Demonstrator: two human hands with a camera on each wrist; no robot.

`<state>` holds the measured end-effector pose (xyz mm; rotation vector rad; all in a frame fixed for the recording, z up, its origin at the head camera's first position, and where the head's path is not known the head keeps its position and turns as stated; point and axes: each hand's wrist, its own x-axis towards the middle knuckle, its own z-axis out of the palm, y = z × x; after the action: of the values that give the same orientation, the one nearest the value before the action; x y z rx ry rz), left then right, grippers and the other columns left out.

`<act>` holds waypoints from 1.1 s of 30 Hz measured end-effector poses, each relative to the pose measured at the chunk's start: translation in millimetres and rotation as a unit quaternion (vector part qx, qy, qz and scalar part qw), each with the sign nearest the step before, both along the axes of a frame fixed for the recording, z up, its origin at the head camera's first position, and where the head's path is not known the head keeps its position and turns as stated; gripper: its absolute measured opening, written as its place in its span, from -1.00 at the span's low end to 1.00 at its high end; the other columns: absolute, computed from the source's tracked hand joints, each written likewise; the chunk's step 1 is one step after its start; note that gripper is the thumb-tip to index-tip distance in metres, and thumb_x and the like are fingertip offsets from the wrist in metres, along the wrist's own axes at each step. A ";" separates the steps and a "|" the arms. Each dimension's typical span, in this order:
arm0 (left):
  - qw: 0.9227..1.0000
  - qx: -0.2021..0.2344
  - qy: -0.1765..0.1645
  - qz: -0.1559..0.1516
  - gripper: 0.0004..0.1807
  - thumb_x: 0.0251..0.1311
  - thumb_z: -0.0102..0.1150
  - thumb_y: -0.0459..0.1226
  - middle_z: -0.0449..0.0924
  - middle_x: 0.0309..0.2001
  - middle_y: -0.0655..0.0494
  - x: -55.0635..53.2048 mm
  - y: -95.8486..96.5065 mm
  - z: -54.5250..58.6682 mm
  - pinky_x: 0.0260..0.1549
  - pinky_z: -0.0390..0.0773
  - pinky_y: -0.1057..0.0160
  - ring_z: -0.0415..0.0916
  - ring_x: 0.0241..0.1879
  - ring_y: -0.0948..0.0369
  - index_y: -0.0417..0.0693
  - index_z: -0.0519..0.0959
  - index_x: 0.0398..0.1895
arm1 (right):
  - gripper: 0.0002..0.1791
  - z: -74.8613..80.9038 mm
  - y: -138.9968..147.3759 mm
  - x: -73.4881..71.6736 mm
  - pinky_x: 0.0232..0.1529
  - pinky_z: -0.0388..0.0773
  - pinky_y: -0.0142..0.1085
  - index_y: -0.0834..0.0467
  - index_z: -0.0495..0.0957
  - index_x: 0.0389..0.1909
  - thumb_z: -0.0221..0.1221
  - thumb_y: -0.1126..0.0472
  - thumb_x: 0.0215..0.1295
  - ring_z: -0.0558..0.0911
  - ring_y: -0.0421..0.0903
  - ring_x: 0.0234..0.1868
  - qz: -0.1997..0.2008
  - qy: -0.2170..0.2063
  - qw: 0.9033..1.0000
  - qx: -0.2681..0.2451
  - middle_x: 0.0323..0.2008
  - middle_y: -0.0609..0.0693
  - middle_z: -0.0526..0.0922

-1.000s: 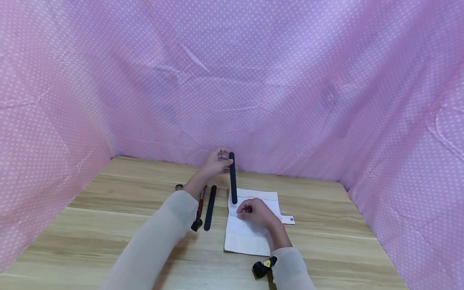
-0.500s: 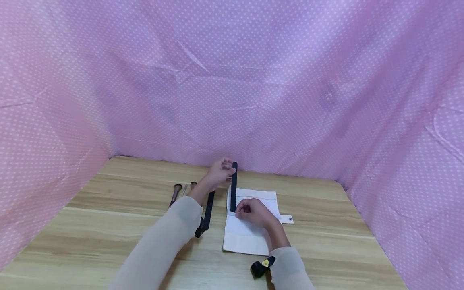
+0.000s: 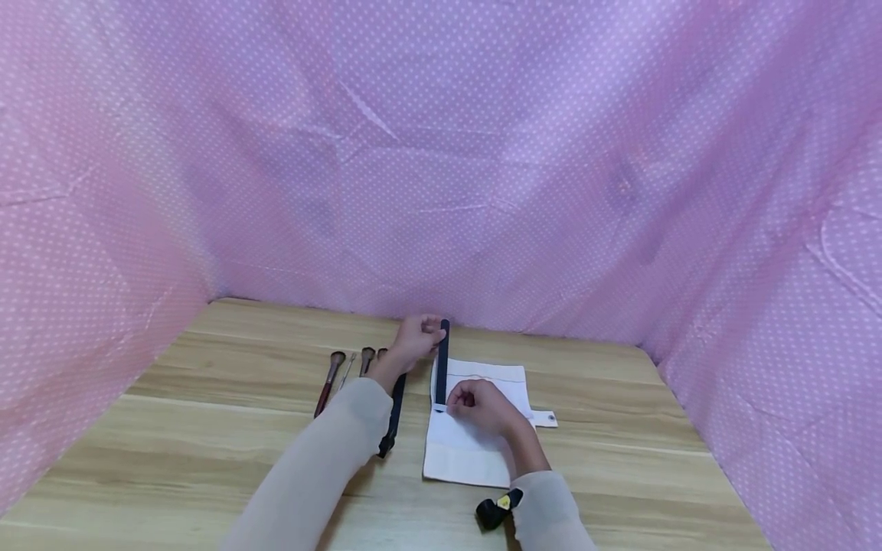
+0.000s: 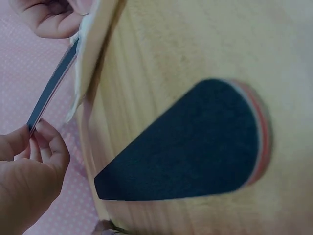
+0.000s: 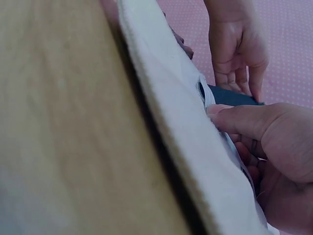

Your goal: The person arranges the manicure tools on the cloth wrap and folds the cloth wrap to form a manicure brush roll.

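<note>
Running nearly upright through the middle of the head view, a slim, flat black strip with a rounded upper end (image 3: 443, 369) is held near that end between the thumb and fingers of the left hand (image 3: 417, 340). Its lower end is met by a narrow white elastic band (image 3: 439, 408) on a white rectangular fabric wrap (image 3: 460, 464), which is spread on a pale wood-grain table (image 3: 620, 444). By the right hand (image 3: 481, 404), with its fingers curled, the band appears to be pinched at its edge; in the right wrist view the thumb is seen pressed on it. The relation that matters is judged to be that of strip to band: the strip's long axis is pointed down the frame, across the band, and a dark tip is glimpsed just below it, so the end seems to be threaded through. The right hand is placed nearer to this crossing, just to its right, while the left is set at the far end, above. How high the strip is raised off the fabric cannot be told. At the left of the wrap, a second black strip with a reddish edge (image 4: 190, 147) is laid on the table, partly covered by the left forearm in the head view. Farther left, dark-handled brushes (image 3: 331, 379) and a thin metallic tool (image 3: 347, 370) are seen.
</note>
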<state>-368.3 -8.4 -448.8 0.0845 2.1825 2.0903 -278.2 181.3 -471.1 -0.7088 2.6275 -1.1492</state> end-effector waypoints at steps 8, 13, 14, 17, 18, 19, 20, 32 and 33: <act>0.999 -0.038 -0.001 -0.011 -0.60 0.41 0.17 -0.45 0.60 -0.11 -0.06 6.9 1.0 -2.0 -0.29 0.68 0.28 0.59 -0.28 0.19 -0.18 0.53 0.28 | -0.84 -0.6 -1.0 -0.5 -0.25 0.48 -0.36 0.04 0.67 -0.33 0.25 0.36 0.38 0.52 -0.21 -0.34 0.001 0.005 1.000 0.008 -0.42 -0.18 0.59; 0.997 -0.066 0.002 -0.028 -0.58 0.40 0.16 -0.48 0.59 -0.18 -0.02 9.7 -0.3 1.2 -0.29 0.69 0.27 0.61 -0.27 0.18 -0.18 0.52 0.30 | -0.84 0.5 -0.8 0.7 -0.25 0.48 -0.35 0.02 0.67 -0.34 0.25 0.35 0.39 0.51 -0.20 -0.34 -0.003 0.006 1.000 0.013 -0.42 -0.17 0.59; 0.997 -0.070 0.003 -0.031 -0.59 0.39 0.18 -0.48 0.59 -0.19 -0.02 10.0 -0.5 1.8 -0.30 0.70 0.27 0.61 -0.27 0.18 -0.19 0.54 0.28 | -0.85 0.5 -0.8 1.0 -0.25 0.47 -0.35 0.02 0.66 -0.33 0.26 0.34 0.40 0.51 -0.20 -0.34 -0.003 0.006 1.000 0.013 -0.42 -0.17 0.59; 0.996 -0.086 0.009 -0.036 -0.66 0.34 0.23 -0.49 0.60 -0.20 -0.03 10.8 -1.2 3.1 -0.33 0.70 0.28 0.62 -0.29 0.17 -0.21 0.59 0.17 | -0.85 0.3 -0.7 1.3 -0.25 0.47 -0.34 0.02 0.66 -0.34 0.26 0.34 0.40 0.51 -0.20 -0.34 -0.004 0.009 1.000 0.014 -0.42 -0.17 0.58; 0.995 -0.091 0.010 -0.037 -0.66 0.33 0.25 -0.50 0.60 -0.20 -0.04 11.2 -1.5 3.9 -0.33 0.70 0.28 0.61 -0.30 0.17 -0.22 0.60 0.15 | -0.85 0.2 -0.7 1.4 -0.24 0.47 -0.34 0.02 0.66 -0.34 0.26 0.34 0.40 0.51 -0.20 -0.34 -0.005 0.009 1.000 0.014 -0.42 -0.17 0.58; 0.994 -0.097 0.013 -0.038 -0.66 0.31 0.26 -0.50 0.60 -0.20 -0.04 11.4 -1.9 4.9 -0.33 0.70 0.28 0.61 -0.29 0.17 -0.23 0.61 0.14 | -0.85 0.3 -0.9 1.4 -0.24 0.47 -0.34 0.02 0.66 -0.34 0.26 0.34 0.40 0.51 -0.20 -0.34 -0.005 0.009 1.000 0.014 -0.42 -0.17 0.58; 0.994 -0.102 0.015 -0.038 -0.66 0.30 0.27 -0.51 0.60 -0.19 -0.04 11.8 -2.5 6.1 -0.32 0.70 0.28 0.61 -0.28 0.17 -0.24 0.61 0.13 | -0.85 0.3 -1.0 1.4 -0.24 0.47 -0.34 0.02 0.66 -0.34 0.26 0.34 0.40 0.51 -0.20 -0.34 -0.006 0.009 1.000 0.014 -0.42 -0.17 0.58; 0.983 -0.164 0.044 -0.073 -0.65 0.22 0.35 -0.51 0.64 -0.18 -0.06 10.8 -12.1 9.7 -0.24 0.70 0.25 0.64 -0.26 0.16 -0.32 0.63 0.08 | -0.86 -0.8 -2.5 1.7 -0.25 0.45 -0.36 0.09 0.67 -0.35 0.26 0.37 0.37 0.49 -0.22 -0.36 -0.005 0.015 1.000 0.004 -0.44 -0.14 0.58; 0.981 -0.172 0.047 -0.077 -0.66 0.22 0.36 -0.51 0.64 -0.19 -0.05 11.0 -12.6 9.3 -0.25 0.70 0.26 0.64 -0.27 0.17 -0.32 0.64 0.08 | -0.86 -0.9 -2.7 1.7 -0.25 0.45 -0.36 0.09 0.67 -0.35 0.26 0.37 0.37 0.49 -0.21 -0.36 -0.006 0.015 1.000 0.003 -0.44 -0.14 0.58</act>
<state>-357.4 -21.0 -439.5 0.3138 2.4679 1.6341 -276.5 178.6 -471.9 -0.7167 2.6627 -1.1406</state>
